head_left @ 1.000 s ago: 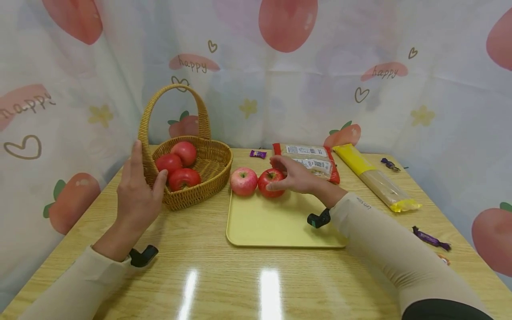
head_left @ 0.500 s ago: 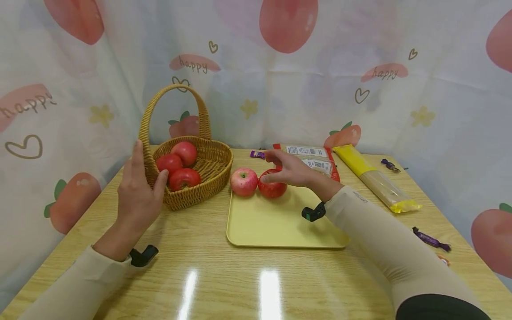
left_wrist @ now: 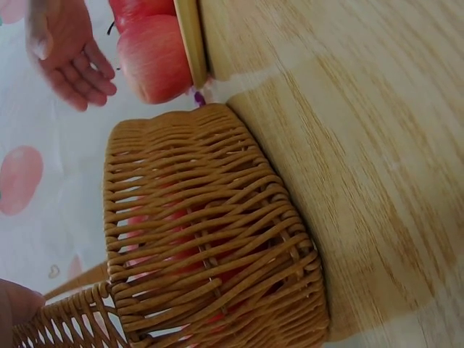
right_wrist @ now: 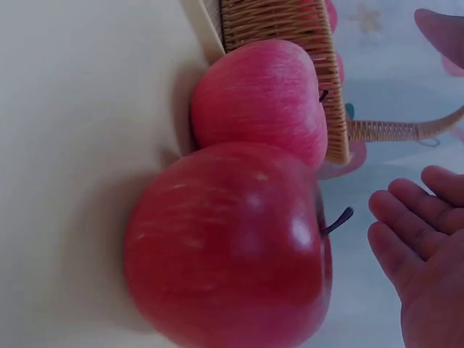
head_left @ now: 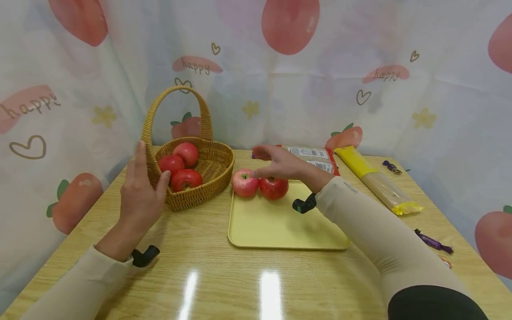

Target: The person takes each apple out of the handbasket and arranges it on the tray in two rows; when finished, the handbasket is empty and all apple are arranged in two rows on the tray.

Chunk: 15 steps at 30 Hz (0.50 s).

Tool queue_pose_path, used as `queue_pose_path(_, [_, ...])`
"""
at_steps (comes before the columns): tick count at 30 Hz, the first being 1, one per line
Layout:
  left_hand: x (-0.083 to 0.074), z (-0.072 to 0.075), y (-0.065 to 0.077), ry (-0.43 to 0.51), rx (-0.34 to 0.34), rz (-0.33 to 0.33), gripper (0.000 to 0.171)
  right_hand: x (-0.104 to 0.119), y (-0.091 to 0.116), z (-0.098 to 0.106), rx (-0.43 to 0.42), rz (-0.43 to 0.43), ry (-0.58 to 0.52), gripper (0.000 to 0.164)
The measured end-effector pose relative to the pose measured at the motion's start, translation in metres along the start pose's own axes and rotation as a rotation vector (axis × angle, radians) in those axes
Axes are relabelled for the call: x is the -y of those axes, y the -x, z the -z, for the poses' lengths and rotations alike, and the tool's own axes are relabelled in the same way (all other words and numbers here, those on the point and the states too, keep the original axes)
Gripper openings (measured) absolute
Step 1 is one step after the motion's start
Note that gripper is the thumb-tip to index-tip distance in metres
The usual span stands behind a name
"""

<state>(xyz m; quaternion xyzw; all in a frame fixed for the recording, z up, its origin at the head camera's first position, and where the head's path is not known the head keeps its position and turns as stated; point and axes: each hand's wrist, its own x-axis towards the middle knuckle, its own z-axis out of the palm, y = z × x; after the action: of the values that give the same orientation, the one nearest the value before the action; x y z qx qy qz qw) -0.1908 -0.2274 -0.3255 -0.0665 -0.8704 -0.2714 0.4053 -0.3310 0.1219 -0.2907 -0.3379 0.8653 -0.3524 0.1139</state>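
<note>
My right hand [head_left: 282,163] hovers above the two apples on the yellow tray [head_left: 288,226], its fingers spread and holding nothing. Below it sit a dark red apple [head_left: 274,188] and, to its left, a pink apple [head_left: 245,183]; the two touch in the right wrist view. At the left side of a wicker basket [head_left: 200,195], my left hand [head_left: 141,191] is raised with straight fingers beside the handle; whether it touches the wicker I cannot tell. Three red apples [head_left: 186,179] lie inside the basket's left part.
Behind the tray lies a red-edged clear food packet [head_left: 312,152], partly hidden by the right hand. A long yellow-ended packet [head_left: 376,180] lies to the right. Purple-wrapped candies [head_left: 434,241] are scattered along the table's [head_left: 192,249] right side. A printed curtain hangs behind.
My right hand has risen off the dark red apple and moved left until its thumb overlaps the pink apple in the head view. My left hand keeps its place by the basket.
</note>
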Motion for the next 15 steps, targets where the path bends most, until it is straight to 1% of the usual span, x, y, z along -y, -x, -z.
queue_pose_path(6, [0.001,0.0,0.0,-0.003,0.003,0.007,0.087,0.011,-0.014,-0.003,0.023,-0.004,0.011,0.087])
queue_pose_path(9, [0.001,0.0,0.0,-0.007,0.005,0.007,0.087,0.017,-0.02,-0.004,0.039,0.02,0.01,0.086])
queue_pose_path(15, [0.001,-0.001,0.0,-0.007,0.006,0.007,0.086,0.025,-0.031,-0.007,0.076,0.053,0.051,0.083])
